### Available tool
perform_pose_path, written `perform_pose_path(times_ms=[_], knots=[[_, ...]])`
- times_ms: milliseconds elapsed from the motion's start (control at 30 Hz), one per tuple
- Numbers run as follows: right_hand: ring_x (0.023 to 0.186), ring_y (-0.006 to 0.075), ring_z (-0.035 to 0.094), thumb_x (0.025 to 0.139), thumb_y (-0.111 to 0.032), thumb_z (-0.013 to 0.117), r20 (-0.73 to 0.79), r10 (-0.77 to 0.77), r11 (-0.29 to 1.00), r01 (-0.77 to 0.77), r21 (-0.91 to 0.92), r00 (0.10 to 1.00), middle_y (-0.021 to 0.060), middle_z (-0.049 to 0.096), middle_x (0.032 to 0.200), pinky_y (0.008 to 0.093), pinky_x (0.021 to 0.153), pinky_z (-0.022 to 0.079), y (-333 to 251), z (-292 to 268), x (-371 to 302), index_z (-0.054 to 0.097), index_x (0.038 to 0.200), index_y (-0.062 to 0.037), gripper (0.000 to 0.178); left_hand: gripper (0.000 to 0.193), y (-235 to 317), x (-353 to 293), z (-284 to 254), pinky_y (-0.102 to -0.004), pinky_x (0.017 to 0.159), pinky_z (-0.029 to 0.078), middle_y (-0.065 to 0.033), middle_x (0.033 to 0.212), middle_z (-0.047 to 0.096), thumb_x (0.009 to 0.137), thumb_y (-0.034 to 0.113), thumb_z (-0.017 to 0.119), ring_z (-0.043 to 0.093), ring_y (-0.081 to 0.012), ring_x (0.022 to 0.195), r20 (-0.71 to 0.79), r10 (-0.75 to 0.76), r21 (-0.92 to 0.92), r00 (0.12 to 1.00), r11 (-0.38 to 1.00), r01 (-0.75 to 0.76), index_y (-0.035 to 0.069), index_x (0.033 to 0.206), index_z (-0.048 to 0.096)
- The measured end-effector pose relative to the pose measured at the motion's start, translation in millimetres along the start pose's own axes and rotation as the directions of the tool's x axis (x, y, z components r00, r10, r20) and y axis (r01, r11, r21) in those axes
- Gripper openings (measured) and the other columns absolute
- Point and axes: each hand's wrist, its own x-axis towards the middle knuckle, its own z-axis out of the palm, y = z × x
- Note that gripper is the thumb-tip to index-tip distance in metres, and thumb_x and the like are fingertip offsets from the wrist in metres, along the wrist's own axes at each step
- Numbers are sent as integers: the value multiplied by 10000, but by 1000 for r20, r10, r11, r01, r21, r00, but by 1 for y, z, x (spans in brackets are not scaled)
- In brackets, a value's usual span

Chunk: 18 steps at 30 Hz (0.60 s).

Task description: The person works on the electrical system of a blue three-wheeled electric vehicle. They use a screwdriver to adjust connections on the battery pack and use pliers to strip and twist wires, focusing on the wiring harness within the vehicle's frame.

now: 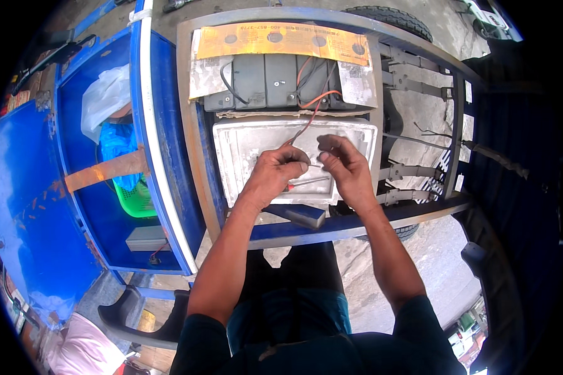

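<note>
My left hand (276, 172) is closed in a pinch on a thin wire (305, 127), which runs down to it from the dark grey batteries (280, 81). The wire looks reddish, turning orange near its terminal. Just to the right, my right hand (345, 170) has its fingers curled and thumb bent in, close to the left fingertips. What lies between its fingers is too small to make out. Beneath both hands is a white foam tray (236, 140). A screwdriver (311, 182) with a red handle rests on it, partly hidden by my left hand.
A metal frame (201, 156) surrounds the batteries and tray. Yellow printed cardboard (281, 42) covers the batteries' far side. A blue bar with a grey end (303, 215) lies at the near edge. Left stands a blue compartment (169, 156) holding a green basket (134, 199). Loose cable (494, 157) hangs right.
</note>
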Motion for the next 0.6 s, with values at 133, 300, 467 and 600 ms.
perform_pose_path(times_ms=[133, 300, 467, 600], knots=[[886, 216, 624, 800, -49, 691, 541, -408, 510, 675, -534, 736, 37, 618, 1041, 322, 757, 515, -22, -22, 20, 661, 1150, -129, 360, 133, -3, 1, -10, -261, 646, 484, -9, 808, 643, 854, 131, 669, 568, -92, 773, 92, -5, 22, 996, 1000, 3, 40, 945, 702], [778, 230, 585, 771, -76, 671, 805, -348, 196, 877, -439, 481, 15, 557, 867, 350, 690, 503, -29, -29, 32, 671, 1043, -107, 274, 143, -4, 8, -22, -262, 750, 493, -36, 851, 646, 846, 72, 664, 593, -111, 819, 251, -68, 60, 966, 997, 55, -5, 965, 682], [753, 255, 609, 816, -110, 644, 755, -228, 390, 769, -507, 614, 60, 608, 878, 366, 660, 501, -26, -28, 26, 646, 965, -82, 152, 127, -3, 3, -15, -260, 797, 494, -45, 861, 651, 840, 25, 662, 611, -119, 823, 235, -34, 109, 971, 994, 8, -28, 955, 665], [654, 215, 584, 868, -168, 621, 456, 178, 868, 79, -490, 872, 63, 560, 757, 359, 608, 485, -9, -19, 14, 609, 882, -37, 132, 112, -7, 0, -16, -262, 798, 488, -42, 861, 654, 841, 21, 657, 605, -111, 832, 198, 7, 142, 980, 989, -35, -27, 942, 663]])
